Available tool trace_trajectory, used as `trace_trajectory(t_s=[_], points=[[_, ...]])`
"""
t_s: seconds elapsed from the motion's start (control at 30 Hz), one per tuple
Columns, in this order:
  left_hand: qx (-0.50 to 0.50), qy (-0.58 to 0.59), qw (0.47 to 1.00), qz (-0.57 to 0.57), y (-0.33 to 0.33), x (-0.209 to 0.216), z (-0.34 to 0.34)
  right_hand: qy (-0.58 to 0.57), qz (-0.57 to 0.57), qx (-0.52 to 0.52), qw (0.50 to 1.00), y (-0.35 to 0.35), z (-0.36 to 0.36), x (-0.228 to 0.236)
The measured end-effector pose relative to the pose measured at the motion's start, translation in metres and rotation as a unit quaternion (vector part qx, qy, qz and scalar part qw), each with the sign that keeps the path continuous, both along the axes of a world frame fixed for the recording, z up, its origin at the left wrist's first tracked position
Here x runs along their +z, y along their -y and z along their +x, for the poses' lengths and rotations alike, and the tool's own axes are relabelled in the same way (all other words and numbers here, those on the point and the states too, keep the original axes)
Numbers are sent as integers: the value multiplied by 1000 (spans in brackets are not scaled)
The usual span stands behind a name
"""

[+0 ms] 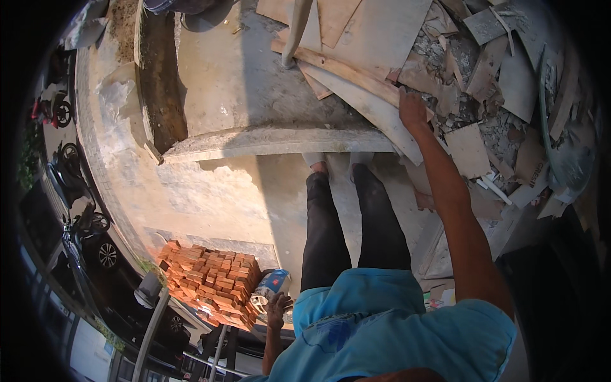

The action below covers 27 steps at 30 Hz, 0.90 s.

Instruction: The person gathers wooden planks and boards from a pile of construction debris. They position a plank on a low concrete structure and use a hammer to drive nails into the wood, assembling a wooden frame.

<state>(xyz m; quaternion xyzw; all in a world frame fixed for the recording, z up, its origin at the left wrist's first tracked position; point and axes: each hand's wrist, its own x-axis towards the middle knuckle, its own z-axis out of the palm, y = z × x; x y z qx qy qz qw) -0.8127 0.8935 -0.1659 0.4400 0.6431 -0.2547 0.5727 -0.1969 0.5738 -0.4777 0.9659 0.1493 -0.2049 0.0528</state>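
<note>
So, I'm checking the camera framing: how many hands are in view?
2: the right hand at upper right, on the long wooden board; the left hand at lower left of centre, by the blue-and-white bag in the picture.

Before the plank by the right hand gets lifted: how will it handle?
The plank looks straight, so probably stiff. Long and narrow, with the right hand near one end, it may swing at the far end. It overlaps a pale board, so might catch or slide.

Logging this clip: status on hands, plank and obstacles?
Right hand on plank, grip unclear. Left hand loosely open, looks empty. Rubble heaped beside plank's near end; pole overlaps far end in view.
</note>
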Motion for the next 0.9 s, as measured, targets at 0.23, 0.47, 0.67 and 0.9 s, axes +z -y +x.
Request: trace_trajectory(t_s=[0.23,0.47,0.67,0.9], points=[[0,10,1000,10,-4,-16,23,-54,-48,13,997,4,31,-7],[22,70,997,11,-5,-20,52,-90,67,-102,988,-7,35,26],[2,110,994,22,-19,-26,74,-234,187,-232,925,6,10,82],[15,80,995,50,-43,-51,109,-324,299,-362,821,95,-83,157]])
